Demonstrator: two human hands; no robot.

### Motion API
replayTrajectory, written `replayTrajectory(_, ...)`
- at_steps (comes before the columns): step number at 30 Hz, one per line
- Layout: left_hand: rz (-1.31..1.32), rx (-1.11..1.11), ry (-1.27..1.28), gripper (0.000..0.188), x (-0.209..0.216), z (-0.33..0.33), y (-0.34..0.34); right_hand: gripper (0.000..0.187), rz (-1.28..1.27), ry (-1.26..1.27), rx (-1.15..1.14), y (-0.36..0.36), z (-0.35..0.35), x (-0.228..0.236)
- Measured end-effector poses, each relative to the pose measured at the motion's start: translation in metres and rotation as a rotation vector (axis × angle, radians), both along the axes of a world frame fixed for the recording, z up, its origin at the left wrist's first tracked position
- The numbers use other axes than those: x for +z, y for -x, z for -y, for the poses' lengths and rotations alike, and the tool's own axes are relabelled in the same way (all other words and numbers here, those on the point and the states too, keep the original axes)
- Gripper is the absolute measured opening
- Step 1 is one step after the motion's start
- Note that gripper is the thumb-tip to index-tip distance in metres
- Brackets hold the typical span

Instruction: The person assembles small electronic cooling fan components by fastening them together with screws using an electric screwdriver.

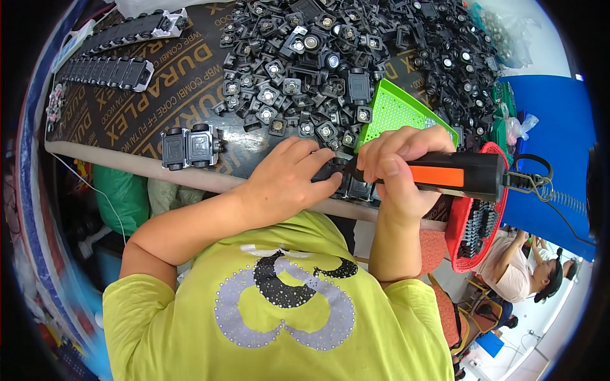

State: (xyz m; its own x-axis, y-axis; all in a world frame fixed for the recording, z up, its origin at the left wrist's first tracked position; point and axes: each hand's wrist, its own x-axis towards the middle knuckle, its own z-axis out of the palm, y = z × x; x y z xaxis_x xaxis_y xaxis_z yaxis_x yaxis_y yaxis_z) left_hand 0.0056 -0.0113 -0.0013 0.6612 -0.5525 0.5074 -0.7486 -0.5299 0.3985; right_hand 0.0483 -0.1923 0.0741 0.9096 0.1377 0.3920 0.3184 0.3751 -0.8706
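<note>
My right hand (406, 168) is wrapped round a black electric screwdriver (473, 174) with an orange panel. Its tip points left, down at a small black toy vehicle chassis (359, 189) by the table's near edge. My left hand (286, 178) steadies that chassis with its thumb and fingers, close to the tool's tip. The fingers and the tip partly hide the chassis. Left of my left hand, two joined black-and-silver chassis (189, 147) with wheels rest on the table.
Loose black parts (305, 76) are heaped at the back. A green perforated tray (397, 111) leans among them. Long rows of chassis (108, 73) lie far left. A red basket (457, 235) of black pieces stands right. A coiled spring (569, 202) tethers the screwdriver. Other people sit beyond.
</note>
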Motion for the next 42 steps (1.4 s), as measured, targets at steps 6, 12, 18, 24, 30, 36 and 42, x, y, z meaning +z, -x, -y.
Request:
replayTrajectory(6,-0.011,-0.045,0.053,0.026,-0.003,-0.003,-0.003,0.033,0.136,0.237,0.168,-0.005,-0.006,-0.006)
replayTrajectory(12,0.001,-0.067,0.089,0.024,-0.005,-0.003,-0.006,0.031,0.142,0.414,0.032,0.011,-0.015,-0.003)
replayTrajectory(18,0.009,-0.092,0.061,0.025,-0.004,-0.004,-0.005,0.040,0.140,0.380,0.195,0.010,-0.001,0.003)
replayTrajectory(24,-0.050,-0.017,0.027,0.025,-0.002,0.004,-0.001,0.032,0.100,-0.255,-0.011,0.004,0.035,0.023)
replayTrajectory(30,-0.149,-0.004,0.028,0.046,0.007,0.003,-0.003,0.021,0.095,0.222,-0.475,-0.027,0.069,-0.005)
replayTrajectory(36,-0.092,-0.006,-0.025,0.040,0.001,0.004,-0.002,0.020,0.134,0.219,-0.464,-0.031,0.065,-0.013)
replayTrajectory(42,-0.049,0.014,-0.010,0.036,-0.001,0.006,-0.001,0.020,0.119,0.257,-0.481,-0.034,0.066,-0.015)
